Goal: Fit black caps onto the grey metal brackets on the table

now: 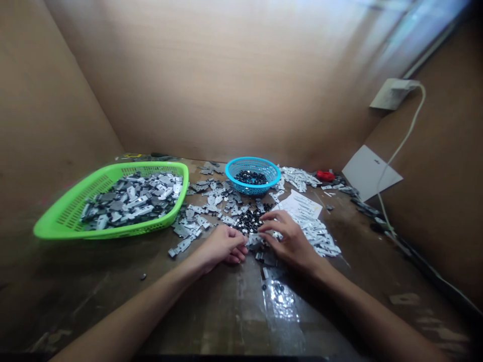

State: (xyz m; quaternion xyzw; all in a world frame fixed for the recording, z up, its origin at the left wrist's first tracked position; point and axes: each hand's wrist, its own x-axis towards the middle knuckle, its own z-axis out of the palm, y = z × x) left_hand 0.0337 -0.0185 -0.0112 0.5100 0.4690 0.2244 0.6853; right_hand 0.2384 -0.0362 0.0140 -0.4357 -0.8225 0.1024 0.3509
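My left hand (230,245) is closed in a pinch on the near end of a small grey metal plate (254,241), just above the table. My right hand (289,237) hovers at the plate's other side with its thumb and fingers apart; whether the thumb tip touches the plate I cannot tell. Right behind both hands lies a pile of small black parts (248,220) with shiny spots. Loose grey metal plates (194,217) spread to the left of that pile. Narrow silvery metal pieces (320,236) are heaped beside my right hand, partly on a white sheet (292,205).
A green basket (109,234) full of grey plates stands at the left. At the back, a blue basket (252,190) holds black parts. A red object (325,175), a white card (372,173) and a hanging cable (407,128) are at the right. Wooden panels (226,80) enclose the table.
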